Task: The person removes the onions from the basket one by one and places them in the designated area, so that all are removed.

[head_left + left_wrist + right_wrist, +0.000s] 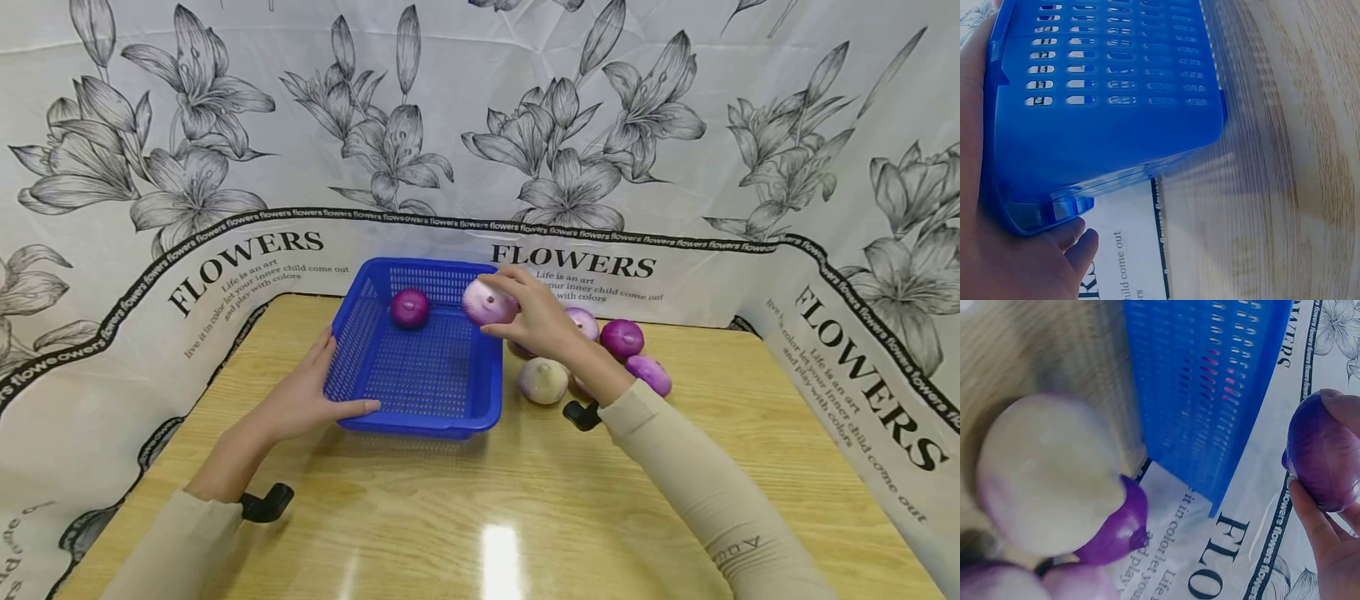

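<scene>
A pale purple onion (486, 302) is pinched between the thumb and fingers of my right hand (531, 315), above the right rim of the blue plastic basket (491, 375). In the right wrist view that held onion (1325, 456) shows deeper purple. My left hand (303, 392) rests at the basket's near left corner, fingers straight along the left side and thumb along the front rim. The left wrist view shows the hand (1016, 256) against the corner of the perforated basket (1110, 137). One dark purple onion (410, 308) lies inside the basket, toward the back left.
Right of the basket, several onions lie grouped on the wooden table (420, 508), partly hidden by my right arm. Among them are a whitish onion (543, 381), a dark purple onion (622, 338) and a lilac onion (648, 375). A flower-printed cloth (420, 192) surrounds the table's back and sides.
</scene>
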A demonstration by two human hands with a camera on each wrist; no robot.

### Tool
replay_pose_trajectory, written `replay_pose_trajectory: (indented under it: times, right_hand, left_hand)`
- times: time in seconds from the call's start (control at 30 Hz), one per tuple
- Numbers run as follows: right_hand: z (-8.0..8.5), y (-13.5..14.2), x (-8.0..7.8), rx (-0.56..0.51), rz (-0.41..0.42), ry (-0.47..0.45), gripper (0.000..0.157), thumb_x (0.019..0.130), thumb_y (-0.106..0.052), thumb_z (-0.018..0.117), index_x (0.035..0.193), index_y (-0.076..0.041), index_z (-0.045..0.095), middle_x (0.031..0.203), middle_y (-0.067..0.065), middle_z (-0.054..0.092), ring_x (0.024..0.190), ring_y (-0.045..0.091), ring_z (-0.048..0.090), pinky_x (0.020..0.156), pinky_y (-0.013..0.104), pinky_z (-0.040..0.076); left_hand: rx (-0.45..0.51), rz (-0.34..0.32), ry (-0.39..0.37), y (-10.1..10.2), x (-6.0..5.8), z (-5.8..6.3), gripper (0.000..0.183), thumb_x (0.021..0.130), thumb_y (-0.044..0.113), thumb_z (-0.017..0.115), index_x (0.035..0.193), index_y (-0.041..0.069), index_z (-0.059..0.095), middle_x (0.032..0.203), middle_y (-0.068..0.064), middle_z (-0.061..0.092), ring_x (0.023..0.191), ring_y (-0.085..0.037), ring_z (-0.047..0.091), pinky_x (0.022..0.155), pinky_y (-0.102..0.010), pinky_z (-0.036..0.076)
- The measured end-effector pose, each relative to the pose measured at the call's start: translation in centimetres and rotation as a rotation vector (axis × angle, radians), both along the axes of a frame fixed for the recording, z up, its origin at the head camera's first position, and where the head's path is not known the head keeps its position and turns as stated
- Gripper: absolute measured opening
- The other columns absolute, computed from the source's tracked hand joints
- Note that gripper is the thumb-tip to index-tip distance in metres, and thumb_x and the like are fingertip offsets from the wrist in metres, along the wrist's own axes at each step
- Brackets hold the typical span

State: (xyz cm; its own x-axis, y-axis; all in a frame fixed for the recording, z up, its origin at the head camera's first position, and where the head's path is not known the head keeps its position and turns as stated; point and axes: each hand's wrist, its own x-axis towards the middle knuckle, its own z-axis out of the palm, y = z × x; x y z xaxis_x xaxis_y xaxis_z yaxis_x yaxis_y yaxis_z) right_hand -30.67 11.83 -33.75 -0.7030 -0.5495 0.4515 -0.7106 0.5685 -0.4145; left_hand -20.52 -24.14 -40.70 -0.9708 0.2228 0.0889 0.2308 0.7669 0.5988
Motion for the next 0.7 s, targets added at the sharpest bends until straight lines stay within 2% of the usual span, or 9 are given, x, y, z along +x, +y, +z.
replay_pose_trajectory:
  times: [0.13, 0.33, 0.7]
  right_hand:
    - [-0.3, 1.4, 0.7, 0.012, 0.021, 0.016, 0.072, 0.080, -0.019, 0.090, 0.144, -0.009, 0.059, 0.137, 0.014, 0.056, 0.121, 0.032, 0.058, 0.103, 0.047, 0.050]
    - [-1.2, 3.2, 1.6, 0.073, 0.028, 0.038, 0.069, 0.081, -0.018, 0.089, 0.143, -0.010, 0.060, 0.141, 0.016, 0.053, 0.128, 0.035, 0.054, 0.107, 0.052, 0.047]
    - [-2.4, 5.5, 3.2, 0.115, 0.049, 0.030, 0.071, 0.083, -0.019, 0.088, 0.146, -0.009, 0.057, 0.147, 0.015, 0.050, 0.135, 0.032, 0.049, 0.112, 0.050, 0.043]
  left_hand:
    - [-0.008, 0.003, -0.006, 0.0, 0.0, 0.0, 0.135, 0.076, 0.072, 0.076, 0.165, 0.008, -0.003, 0.171, -0.010, -0.009, 0.156, -0.043, 0.007, 0.119, -0.067, 0.020]
    - [-0.033, 0.008, -0.013, 0.0, 0.3, 0.3, 0.136, 0.078, 0.072, 0.076, 0.163, 0.003, -0.003, 0.171, -0.013, -0.010, 0.155, -0.044, 0.006, 0.119, -0.067, 0.019]
    - [-0.046, 0.012, -0.025, 0.1, 0.4, 0.3, 0.135, 0.078, 0.073, 0.074, 0.163, 0.003, -0.003, 0.171, -0.014, -0.010, 0.155, -0.046, 0.007, 0.119, -0.068, 0.020]
